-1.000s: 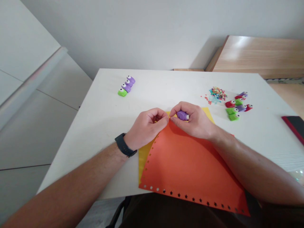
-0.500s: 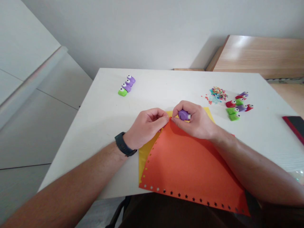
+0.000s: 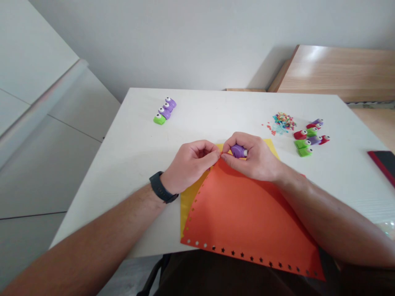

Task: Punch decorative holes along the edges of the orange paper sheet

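An orange sheet of paper (image 3: 247, 218) has star-shaped holes along its near edge and small holes down its left edge. My left hand (image 3: 197, 160) pinches its far left corner between thumb and fingers. Right beside it, my right hand (image 3: 254, 156) is closed, its thumb and finger meeting at the same corner. A purple paper punch (image 3: 237, 151) with a white knob sits inside the curl of those right fingers. Beneath the orange paper lies a yellow sheet (image 3: 189, 201), showing at the left and far sides. Both fingertips hide the exact corner.
Several purple and green paper punches (image 3: 166, 111) stand in a row at the far left of the white table (image 3: 129, 148). A pile of colourful confetti (image 3: 284, 123) and more punches (image 3: 311, 137) lie at the right. A dark, red-edged object (image 3: 382, 164) rests near the right edge.
My fingertips have drawn slightly closer together at the paper's corner. The purple punch in my right hand has tilted slightly. The sheets and the other punches stay put.
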Action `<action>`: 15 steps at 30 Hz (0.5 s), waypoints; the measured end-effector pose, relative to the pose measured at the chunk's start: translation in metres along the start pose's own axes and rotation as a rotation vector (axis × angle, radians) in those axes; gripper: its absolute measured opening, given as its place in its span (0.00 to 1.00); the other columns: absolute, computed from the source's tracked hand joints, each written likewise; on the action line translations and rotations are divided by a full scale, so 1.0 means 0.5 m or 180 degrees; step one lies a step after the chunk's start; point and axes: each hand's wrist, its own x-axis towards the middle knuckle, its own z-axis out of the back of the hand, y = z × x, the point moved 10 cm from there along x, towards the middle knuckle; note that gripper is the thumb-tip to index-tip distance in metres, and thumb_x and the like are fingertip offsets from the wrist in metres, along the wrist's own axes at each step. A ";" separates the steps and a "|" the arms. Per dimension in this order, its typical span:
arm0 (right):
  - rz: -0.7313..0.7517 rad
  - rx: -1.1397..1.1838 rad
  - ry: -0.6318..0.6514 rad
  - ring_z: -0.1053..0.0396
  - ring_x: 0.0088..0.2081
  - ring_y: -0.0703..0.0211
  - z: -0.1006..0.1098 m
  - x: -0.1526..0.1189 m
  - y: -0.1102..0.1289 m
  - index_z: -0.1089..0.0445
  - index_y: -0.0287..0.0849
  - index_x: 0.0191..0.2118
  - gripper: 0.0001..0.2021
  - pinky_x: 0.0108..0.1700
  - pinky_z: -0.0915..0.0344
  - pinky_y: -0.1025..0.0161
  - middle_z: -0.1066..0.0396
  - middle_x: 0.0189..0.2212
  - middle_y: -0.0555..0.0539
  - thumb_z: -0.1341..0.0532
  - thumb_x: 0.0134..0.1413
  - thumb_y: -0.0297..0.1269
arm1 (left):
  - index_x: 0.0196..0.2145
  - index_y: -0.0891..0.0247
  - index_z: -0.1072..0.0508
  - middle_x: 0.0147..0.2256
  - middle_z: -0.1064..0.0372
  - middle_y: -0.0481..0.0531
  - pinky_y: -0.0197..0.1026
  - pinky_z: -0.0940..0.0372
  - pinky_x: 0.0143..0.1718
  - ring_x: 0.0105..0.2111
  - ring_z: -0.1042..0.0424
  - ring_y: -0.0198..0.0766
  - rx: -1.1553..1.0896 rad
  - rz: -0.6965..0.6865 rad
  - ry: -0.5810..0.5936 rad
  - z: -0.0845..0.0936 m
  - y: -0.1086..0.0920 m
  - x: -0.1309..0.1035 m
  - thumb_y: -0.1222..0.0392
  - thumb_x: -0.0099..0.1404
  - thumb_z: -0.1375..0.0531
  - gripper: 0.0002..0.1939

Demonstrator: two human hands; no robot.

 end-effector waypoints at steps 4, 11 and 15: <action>-0.0065 -0.0004 0.0015 0.37 0.27 0.66 -0.003 0.000 -0.001 0.26 0.40 0.35 0.06 0.31 0.39 0.65 0.29 0.29 0.50 0.34 0.56 0.37 | 0.35 0.64 0.24 0.33 0.27 0.49 0.35 0.36 0.31 0.30 0.31 0.33 0.0252 -0.0148 -0.0016 0.005 -0.003 0.001 0.53 0.66 0.35 0.11; -0.0191 -0.0001 0.0025 0.38 0.27 0.67 -0.006 -0.002 -0.011 0.25 0.40 0.34 0.03 0.31 0.40 0.66 0.29 0.28 0.51 0.35 0.54 0.32 | 0.36 0.65 0.24 0.33 0.27 0.50 0.35 0.36 0.31 0.31 0.31 0.33 0.0371 -0.0231 0.0002 0.002 -0.002 0.001 0.53 0.67 0.36 0.11; -0.0253 0.0007 0.0056 0.37 0.27 0.67 -0.008 -0.003 -0.013 0.26 0.40 0.33 0.02 0.30 0.40 0.67 0.29 0.27 0.52 0.36 0.53 0.32 | 0.36 0.65 0.24 0.33 0.27 0.49 0.34 0.37 0.31 0.30 0.32 0.32 0.0433 -0.0273 0.0000 0.001 -0.004 0.000 0.53 0.67 0.36 0.11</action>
